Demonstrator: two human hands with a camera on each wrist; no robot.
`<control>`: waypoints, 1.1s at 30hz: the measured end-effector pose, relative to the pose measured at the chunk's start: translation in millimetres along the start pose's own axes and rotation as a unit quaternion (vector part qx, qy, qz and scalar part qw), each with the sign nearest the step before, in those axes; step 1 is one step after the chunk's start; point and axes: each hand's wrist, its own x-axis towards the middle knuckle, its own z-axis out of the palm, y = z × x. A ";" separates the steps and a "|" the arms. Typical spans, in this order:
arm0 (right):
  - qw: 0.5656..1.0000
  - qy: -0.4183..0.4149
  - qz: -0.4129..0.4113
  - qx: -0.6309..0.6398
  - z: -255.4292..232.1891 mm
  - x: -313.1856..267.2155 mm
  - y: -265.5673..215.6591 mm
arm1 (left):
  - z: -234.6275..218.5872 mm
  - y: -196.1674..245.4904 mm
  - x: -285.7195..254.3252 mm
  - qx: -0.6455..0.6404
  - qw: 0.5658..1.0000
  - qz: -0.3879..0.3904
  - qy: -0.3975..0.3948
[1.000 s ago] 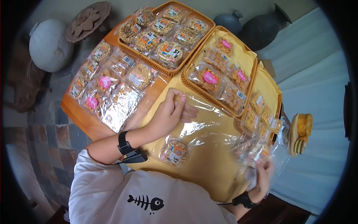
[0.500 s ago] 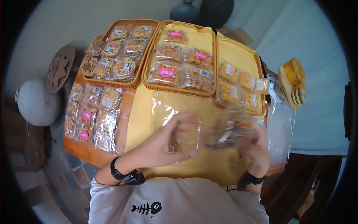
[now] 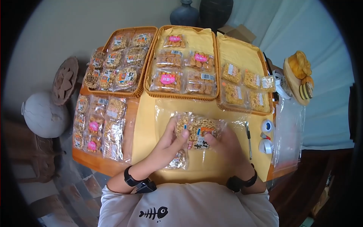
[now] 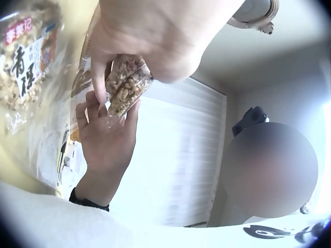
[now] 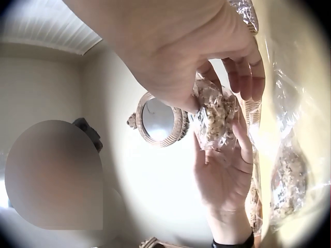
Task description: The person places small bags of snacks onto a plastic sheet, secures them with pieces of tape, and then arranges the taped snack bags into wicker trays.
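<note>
Two wrapped grain cakes, held together over the middle of the table, show puffed grains through clear film; the right-hand one (image 3: 202, 132) bears an orange and white label. My left hand (image 3: 167, 145) grips them from the left, thumb on the near face. From the other side my right hand (image 3: 231, 149), blurred in the head view, pinches the packs with its thumb in front. Both wrist views show the packs (image 4: 125, 88) edge-on between the hands. Below my left hand, another wrapped grain cake (image 3: 178, 160) lies in a large clear plastic bag (image 3: 163, 108) on the yellow cloth (image 3: 145, 125).
Three wicker trays (image 3: 181, 96) of wrapped snacks line the far side. More packs (image 3: 92, 126) lie at left on the wooden table. To the right are a pen (image 3: 248, 140), tape rolls (image 3: 267, 126) and clear bags (image 3: 289, 140); bread-shaped items (image 3: 298, 62) sit on a board.
My right hand has brought packs from the right to the middle. My left hand has let go of the clear bag and now grips the packs too. The head view has turned.
</note>
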 end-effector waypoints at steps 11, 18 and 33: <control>0.993 -0.109 0.026 0.039 -24.0 2.3 1.3 | -44.3 49.2 1.1 0.182 0.956 0.202 0.107; 0.983 -0.056 0.033 0.173 -45.2 1.5 39.1 | -169.9 197.3 111.2 0.375 0.873 0.276 0.147; 0.968 -0.078 0.107 0.214 -58.3 -0.7 20.1 | -293.7 228.5 313.5 0.470 0.874 0.099 0.075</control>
